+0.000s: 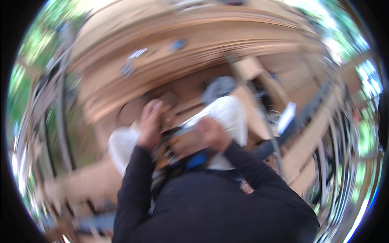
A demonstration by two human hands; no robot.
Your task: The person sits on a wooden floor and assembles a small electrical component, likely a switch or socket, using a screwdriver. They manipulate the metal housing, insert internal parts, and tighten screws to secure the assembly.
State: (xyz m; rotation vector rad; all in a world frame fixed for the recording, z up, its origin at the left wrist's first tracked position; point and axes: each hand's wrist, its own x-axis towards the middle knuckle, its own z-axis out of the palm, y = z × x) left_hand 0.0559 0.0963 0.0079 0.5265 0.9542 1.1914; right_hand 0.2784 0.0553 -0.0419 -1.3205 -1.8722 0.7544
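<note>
Motion smears the whole view. My left hand (152,123) is raised over my lap, its fingers curled around something small and brownish that I cannot make out. My right hand (212,133) is closed like a fist above my other thigh. What it holds, if anything, is hidden. Between the hands, low over my lap, is a flat tan piece (184,143), too blurred to name. I cannot tell whether either hand touches it. Close to my waist shows a bright blue patch (196,161). White cloth (229,115) covers my legs.
A wooden bench (162,36) spans the far side, with a small blue thing (178,44) and a pale, shiny thing (138,53) on it. An opened cardboard box (253,109) stands at my right. Beyond my knee lies a grey cloth (219,89). Railings (60,117) run along the left.
</note>
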